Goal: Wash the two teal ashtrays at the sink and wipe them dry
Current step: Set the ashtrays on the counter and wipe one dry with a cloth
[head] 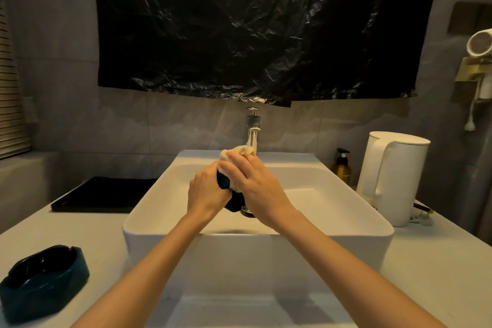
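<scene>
Black plastic sheet across the wall, top cut off by the frame. Pale table below, near edge out of view. White rectangular sink on top of it, centre, drain partly hidden behind the wrists. Black tray flat on the table left of the sink, right end hidden by the basin wall. White kettle upright to the right of the sink.

Resting ashtray, dark teal, on the table at lower left, hollow side up, long axis from near-left to far-right, notch in the far-right rim, left end clipped by the frame edge.

Left hand over the basin, fingers curled round the held ashtray. Right hand just beside it, fingers bent over a pale cloth, pressing it against that ashtray.

Held ashtray mostly covered by hands and cloth: only dark slivers showing, on edge above the drain, long axis and facing hard to tell.
</scene>
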The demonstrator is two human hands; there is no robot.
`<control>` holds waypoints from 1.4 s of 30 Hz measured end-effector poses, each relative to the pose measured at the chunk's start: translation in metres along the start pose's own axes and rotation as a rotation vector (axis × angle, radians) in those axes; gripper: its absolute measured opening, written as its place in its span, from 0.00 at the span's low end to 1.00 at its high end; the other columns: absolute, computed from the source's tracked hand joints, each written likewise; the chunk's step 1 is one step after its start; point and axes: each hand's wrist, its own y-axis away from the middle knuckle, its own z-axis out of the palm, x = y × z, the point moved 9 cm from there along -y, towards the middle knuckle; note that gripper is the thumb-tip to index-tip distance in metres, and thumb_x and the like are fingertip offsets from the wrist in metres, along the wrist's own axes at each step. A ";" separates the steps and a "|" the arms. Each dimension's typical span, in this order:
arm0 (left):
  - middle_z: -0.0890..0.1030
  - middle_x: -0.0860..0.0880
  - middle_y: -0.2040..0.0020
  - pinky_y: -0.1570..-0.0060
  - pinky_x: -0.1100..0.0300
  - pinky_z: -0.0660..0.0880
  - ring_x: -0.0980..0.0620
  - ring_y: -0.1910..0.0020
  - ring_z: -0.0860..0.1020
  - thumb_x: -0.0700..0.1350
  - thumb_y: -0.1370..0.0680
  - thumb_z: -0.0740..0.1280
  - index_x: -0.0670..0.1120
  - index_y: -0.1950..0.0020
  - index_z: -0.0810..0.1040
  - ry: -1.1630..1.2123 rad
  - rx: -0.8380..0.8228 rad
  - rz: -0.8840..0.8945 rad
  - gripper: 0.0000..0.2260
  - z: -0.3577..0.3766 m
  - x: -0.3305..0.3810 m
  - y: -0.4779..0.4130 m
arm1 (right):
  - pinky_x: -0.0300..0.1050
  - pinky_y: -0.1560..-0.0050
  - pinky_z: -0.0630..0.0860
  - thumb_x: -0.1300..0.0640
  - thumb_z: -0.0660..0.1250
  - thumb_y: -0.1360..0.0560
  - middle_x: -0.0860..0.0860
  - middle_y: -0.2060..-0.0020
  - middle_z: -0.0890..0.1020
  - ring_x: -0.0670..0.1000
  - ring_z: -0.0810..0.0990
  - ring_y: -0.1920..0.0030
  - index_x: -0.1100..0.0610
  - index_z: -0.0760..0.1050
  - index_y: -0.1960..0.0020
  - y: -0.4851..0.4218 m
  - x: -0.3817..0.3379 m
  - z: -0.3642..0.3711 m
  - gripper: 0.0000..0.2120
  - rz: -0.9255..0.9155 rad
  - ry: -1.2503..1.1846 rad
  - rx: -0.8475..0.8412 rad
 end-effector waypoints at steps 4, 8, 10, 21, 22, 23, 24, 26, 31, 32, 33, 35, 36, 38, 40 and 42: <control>0.76 0.51 0.63 0.66 0.59 0.64 0.48 0.63 0.73 0.38 0.31 0.69 0.47 0.53 0.73 0.021 0.017 -0.038 0.09 -0.004 -0.009 -0.003 | 0.51 0.40 0.75 0.64 0.64 0.24 0.51 0.29 0.62 0.54 0.67 0.33 0.54 0.60 0.27 0.012 0.035 -0.003 0.28 0.259 -0.222 0.059; 0.79 0.49 0.63 0.64 0.57 0.69 0.45 0.62 0.75 0.39 0.31 0.69 0.46 0.54 0.74 0.041 0.018 -0.025 0.08 -0.002 -0.007 -0.003 | 0.50 0.38 0.73 0.64 0.70 0.28 0.55 0.30 0.65 0.58 0.68 0.35 0.57 0.63 0.30 0.001 0.006 -0.003 0.29 0.069 -0.072 0.081; 0.78 0.50 0.62 0.63 0.57 0.69 0.47 0.62 0.74 0.40 0.30 0.69 0.46 0.52 0.75 0.056 0.033 -0.032 0.08 -0.004 -0.006 -0.002 | 0.50 0.41 0.74 0.64 0.72 0.30 0.54 0.32 0.65 0.58 0.70 0.37 0.56 0.64 0.31 -0.004 0.005 -0.001 0.31 0.012 -0.025 0.065; 0.79 0.48 0.53 0.58 0.62 0.77 0.49 0.53 0.78 0.42 0.25 0.70 0.44 0.44 0.74 0.393 0.095 -0.147 0.11 -0.007 -0.023 -0.007 | 0.34 0.42 0.68 0.62 0.59 0.20 0.52 0.34 0.68 0.43 0.69 0.42 0.52 0.61 0.28 0.014 0.053 0.011 0.22 0.676 -0.612 0.187; 0.79 0.48 0.52 0.58 0.63 0.77 0.50 0.53 0.77 0.42 0.25 0.69 0.44 0.43 0.74 0.404 0.075 -0.152 0.12 -0.005 -0.024 -0.007 | 0.33 0.44 0.68 0.61 0.59 0.20 0.52 0.34 0.68 0.44 0.70 0.43 0.52 0.62 0.28 0.013 0.053 0.013 0.21 0.694 -0.589 0.181; 0.79 0.48 0.50 0.57 0.64 0.76 0.51 0.51 0.77 0.42 0.25 0.69 0.44 0.41 0.74 0.422 0.041 -0.163 0.13 -0.002 -0.025 -0.007 | 0.33 0.46 0.69 0.60 0.59 0.19 0.52 0.35 0.69 0.45 0.71 0.44 0.52 0.62 0.28 0.013 0.054 0.014 0.20 0.703 -0.544 0.180; 0.79 0.48 0.49 0.56 0.64 0.76 0.51 0.50 0.77 0.42 0.25 0.69 0.44 0.40 0.73 0.452 0.000 -0.180 0.14 0.002 -0.025 -0.006 | 0.34 0.48 0.72 0.60 0.59 0.19 0.52 0.36 0.70 0.48 0.74 0.44 0.52 0.63 0.29 0.013 0.055 0.013 0.20 0.709 -0.487 0.180; 0.78 0.49 0.47 0.55 0.66 0.75 0.52 0.48 0.77 0.43 0.25 0.70 0.46 0.39 0.72 0.520 -0.087 -0.210 0.16 0.012 -0.022 -0.005 | 0.41 0.48 0.77 0.60 0.59 0.19 0.53 0.37 0.72 0.53 0.76 0.43 0.52 0.64 0.30 0.011 0.060 0.010 0.19 0.711 -0.370 0.178; 0.76 0.52 0.47 0.49 0.62 0.74 0.53 0.47 0.75 0.44 0.25 0.70 0.46 0.39 0.71 0.527 -0.149 -0.238 0.16 0.020 -0.020 -0.004 | 0.48 0.52 0.80 0.60 0.66 0.23 0.55 0.41 0.74 0.55 0.77 0.48 0.56 0.67 0.34 0.003 0.055 -0.008 0.19 0.542 -0.104 0.116; 0.77 0.51 0.48 0.50 0.62 0.75 0.52 0.47 0.76 0.43 0.25 0.70 0.47 0.40 0.72 0.499 -0.165 -0.215 0.15 0.022 -0.018 -0.004 | 0.48 0.54 0.80 0.60 0.67 0.24 0.56 0.41 0.74 0.55 0.77 0.48 0.56 0.68 0.35 0.002 0.051 -0.010 0.19 0.497 -0.073 0.102; 0.78 0.51 0.49 0.52 0.64 0.75 0.51 0.48 0.77 0.42 0.25 0.70 0.47 0.41 0.72 0.480 -0.175 -0.197 0.14 0.024 -0.016 -0.004 | 0.48 0.56 0.81 0.60 0.68 0.25 0.56 0.42 0.74 0.56 0.77 0.49 0.57 0.68 0.36 0.001 0.045 -0.012 0.20 0.449 -0.050 0.093; 0.78 0.50 0.50 0.54 0.64 0.74 0.51 0.50 0.77 0.40 0.25 0.69 0.46 0.42 0.73 0.444 -0.158 -0.192 0.13 0.023 -0.015 -0.004 | 0.49 0.59 0.81 0.63 0.70 0.27 0.56 0.41 0.73 0.56 0.76 0.48 0.59 0.69 0.36 0.000 0.032 -0.014 0.21 0.346 -0.042 0.100; 0.78 0.50 0.52 0.54 0.63 0.75 0.51 0.52 0.77 0.40 0.25 0.69 0.46 0.44 0.74 0.420 -0.136 -0.189 0.11 0.021 -0.016 -0.004 | 0.49 0.59 0.81 0.64 0.70 0.28 0.56 0.41 0.72 0.57 0.75 0.47 0.59 0.69 0.37 -0.002 0.025 -0.014 0.22 0.296 -0.045 0.109; 0.79 0.49 0.57 0.58 0.60 0.76 0.50 0.56 0.78 0.40 0.26 0.70 0.45 0.49 0.75 0.362 -0.087 -0.161 0.07 0.014 -0.018 -0.005 | 0.48 0.56 0.79 0.65 0.69 0.29 0.57 0.39 0.72 0.57 0.73 0.45 0.59 0.70 0.38 -0.008 0.015 -0.012 0.21 0.205 -0.012 0.100; 0.80 0.48 0.59 0.61 0.56 0.76 0.47 0.58 0.79 0.40 0.27 0.69 0.45 0.52 0.76 0.301 -0.056 -0.150 0.05 0.008 -0.019 -0.005 | 0.51 0.53 0.77 0.66 0.66 0.28 0.57 0.40 0.74 0.59 0.74 0.48 0.59 0.73 0.40 -0.020 0.004 -0.007 0.17 0.111 0.065 0.059; 0.81 0.47 0.58 0.61 0.54 0.74 0.45 0.58 0.78 0.39 0.27 0.66 0.45 0.51 0.77 0.212 -0.040 -0.148 0.06 0.004 -0.021 -0.005 | 0.53 0.55 0.75 0.65 0.60 0.27 0.58 0.43 0.76 0.58 0.74 0.54 0.59 0.74 0.43 -0.026 -0.009 0.002 0.13 -0.037 0.156 0.009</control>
